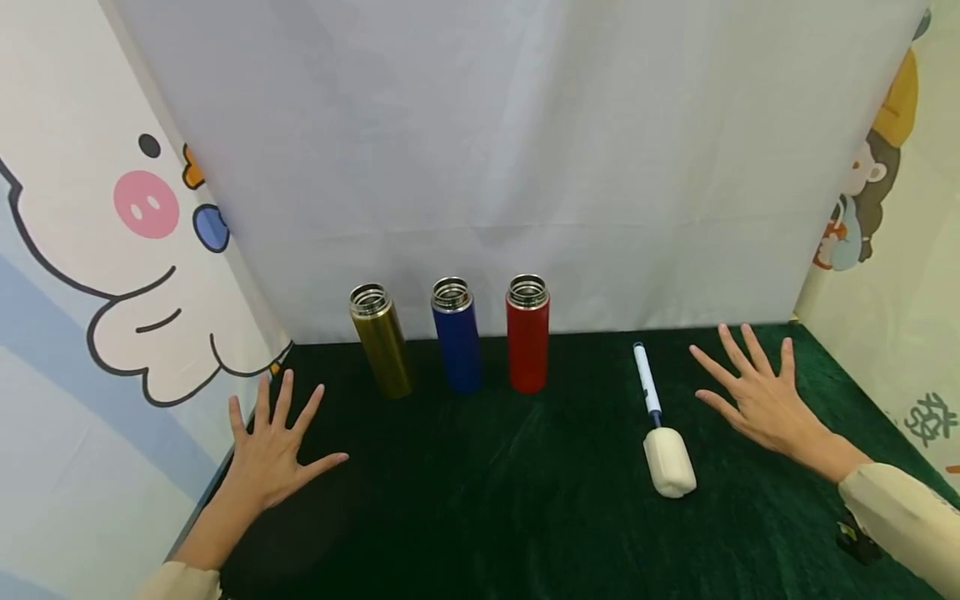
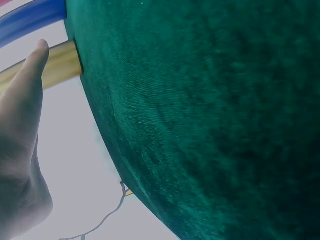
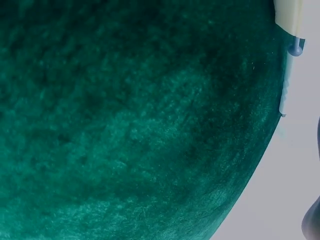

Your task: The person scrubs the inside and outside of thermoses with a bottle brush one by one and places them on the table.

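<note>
My left hand [image 1: 268, 454] is spread with straight fingers at the table's left side and holds nothing. Nearest to it stands a gold thermos bottle [image 1: 385, 354], uncapped, its steel mouth showing. A blue thermos bottle [image 1: 457, 346] and a red thermos bottle [image 1: 528, 346] stand upright in a row to its right, both lidless. On the right, my right hand [image 1: 765, 404] is spread too, fingers apart and with nothing in it. Between the red bottle and that hand lies a sponge bottle brush [image 1: 670, 462], its white sponge head toward me and its pale blue handle pointing away.
A dark green velvet cloth [image 1: 480, 500] covers the table. Behind the bottles hangs a plain white curtain [image 1: 480, 167]. Cartoon-printed sheets flank the left and right sides. A small dark object [image 1: 857, 540] lies beside the right sleeve.
</note>
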A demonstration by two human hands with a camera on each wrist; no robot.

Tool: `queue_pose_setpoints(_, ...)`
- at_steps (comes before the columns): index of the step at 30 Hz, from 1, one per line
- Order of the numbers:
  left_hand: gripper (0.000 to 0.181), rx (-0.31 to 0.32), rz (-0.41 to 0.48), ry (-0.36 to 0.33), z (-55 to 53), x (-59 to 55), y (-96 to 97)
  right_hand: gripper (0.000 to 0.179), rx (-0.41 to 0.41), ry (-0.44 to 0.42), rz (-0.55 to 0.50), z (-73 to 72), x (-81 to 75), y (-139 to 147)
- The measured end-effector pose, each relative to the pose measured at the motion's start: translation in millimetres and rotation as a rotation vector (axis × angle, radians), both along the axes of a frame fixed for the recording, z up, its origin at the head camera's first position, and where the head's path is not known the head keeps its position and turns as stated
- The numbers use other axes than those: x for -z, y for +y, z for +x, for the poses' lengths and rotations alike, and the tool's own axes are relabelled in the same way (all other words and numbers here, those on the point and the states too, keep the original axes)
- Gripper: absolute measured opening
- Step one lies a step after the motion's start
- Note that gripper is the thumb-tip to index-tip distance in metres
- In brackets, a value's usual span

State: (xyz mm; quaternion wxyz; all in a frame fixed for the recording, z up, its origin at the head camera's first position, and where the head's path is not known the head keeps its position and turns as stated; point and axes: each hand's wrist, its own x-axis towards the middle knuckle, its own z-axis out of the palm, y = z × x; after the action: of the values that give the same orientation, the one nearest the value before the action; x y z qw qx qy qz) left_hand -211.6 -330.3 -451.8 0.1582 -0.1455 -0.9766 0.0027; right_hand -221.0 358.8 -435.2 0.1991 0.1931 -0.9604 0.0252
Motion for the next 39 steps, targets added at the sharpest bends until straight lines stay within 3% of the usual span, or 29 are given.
queue_pose_setpoints(7, 0.113, 0.003, -0.013, -0.011, 5.3, 2.4, -0.5, 0.069, 0.012, 0.003, -0.013, 4.9, -0.8, 2)
queue_pose_setpoints(20, 0.108, 0.018, -0.011, -0.072, 9.8, 13.6, -1.2, 0.078, 0.058, -0.052, -0.060, 5.7, 4.7, 3)
queue_pose_setpoints(39, 0.106, -0.001, -0.020, -0.092, 12.7, 13.6, 0.2, 0.074, 0.107, -0.116, -0.082, 6.2, 11.6, 4)
